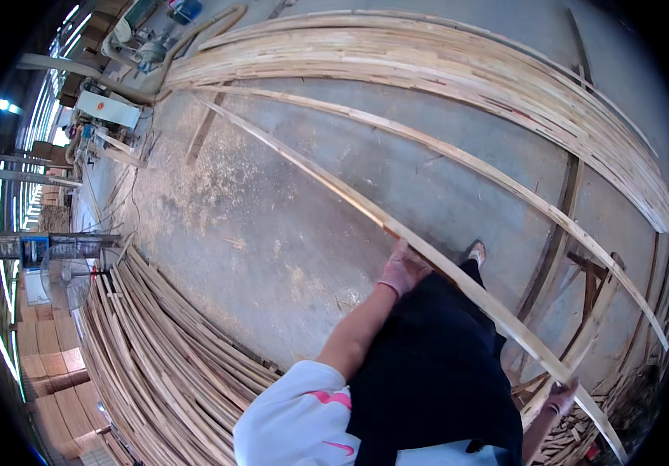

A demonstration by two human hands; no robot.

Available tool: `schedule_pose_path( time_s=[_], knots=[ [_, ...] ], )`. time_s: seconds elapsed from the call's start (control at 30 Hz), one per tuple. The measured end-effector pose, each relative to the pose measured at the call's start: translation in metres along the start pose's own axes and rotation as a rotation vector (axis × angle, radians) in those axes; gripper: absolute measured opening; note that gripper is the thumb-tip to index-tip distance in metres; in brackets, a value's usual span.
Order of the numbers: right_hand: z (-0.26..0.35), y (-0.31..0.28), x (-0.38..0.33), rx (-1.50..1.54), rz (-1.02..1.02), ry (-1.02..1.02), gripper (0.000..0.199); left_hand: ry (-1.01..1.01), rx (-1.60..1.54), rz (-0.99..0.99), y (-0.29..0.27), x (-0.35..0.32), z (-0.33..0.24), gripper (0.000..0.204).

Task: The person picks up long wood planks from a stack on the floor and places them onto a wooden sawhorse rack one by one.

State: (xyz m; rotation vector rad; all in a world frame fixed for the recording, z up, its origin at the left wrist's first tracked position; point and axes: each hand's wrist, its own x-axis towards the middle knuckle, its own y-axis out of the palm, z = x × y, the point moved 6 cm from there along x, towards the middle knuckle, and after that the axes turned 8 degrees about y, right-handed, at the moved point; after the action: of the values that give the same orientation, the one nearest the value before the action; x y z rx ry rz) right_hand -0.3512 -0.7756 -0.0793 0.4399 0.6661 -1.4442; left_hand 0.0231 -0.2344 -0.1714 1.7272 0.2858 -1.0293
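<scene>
Large stack of strips point(459, 70) lies well beyond grip, across concrete floor point(272, 233); second heap point(163, 349) lies left of it. Long wood strip point(365, 210) off floor, carried slantwise. Left hand point(403, 269), gloved, closed around strip mid-length; right hand point(561, 398) clasps near end. Judgement: strip in transit, placing not yet done.

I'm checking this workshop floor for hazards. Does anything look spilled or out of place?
Sawdust lies spread across the concrete floor. One loose strip lies alone, apart from the wood stacks. The left hand and right hand grip another long strip.
</scene>
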Motion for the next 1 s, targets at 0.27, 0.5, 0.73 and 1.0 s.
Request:
schedule_pose_path(
  time_s=[0.27,0.5,0.73,1.0],
  knots=[
    [0.003,-0.008,-0.127,-0.149,-0.3,-0.183,0.048,0.172,0.165,-0.11,0.011,-0.005,-0.002,0.012],
    [-0.026,-0.055,-0.014,-0.233,-0.274,-0.038,0.036,0.082,0.888,-0.298,-0.032,-0.001,0.022,0.025],
    [-0.043,-0.046,0.008,-0.334,-0.259,0.063,0.033,0.112,1.403,-0.421,-0.047,-0.018,0.025,0.038],
    [-0.053,-0.064,0.064,-0.463,-0.247,0.142,0.031,0.149,1.365,-0.479,-0.04,-0.05,0.051,0.04]
  ],
)
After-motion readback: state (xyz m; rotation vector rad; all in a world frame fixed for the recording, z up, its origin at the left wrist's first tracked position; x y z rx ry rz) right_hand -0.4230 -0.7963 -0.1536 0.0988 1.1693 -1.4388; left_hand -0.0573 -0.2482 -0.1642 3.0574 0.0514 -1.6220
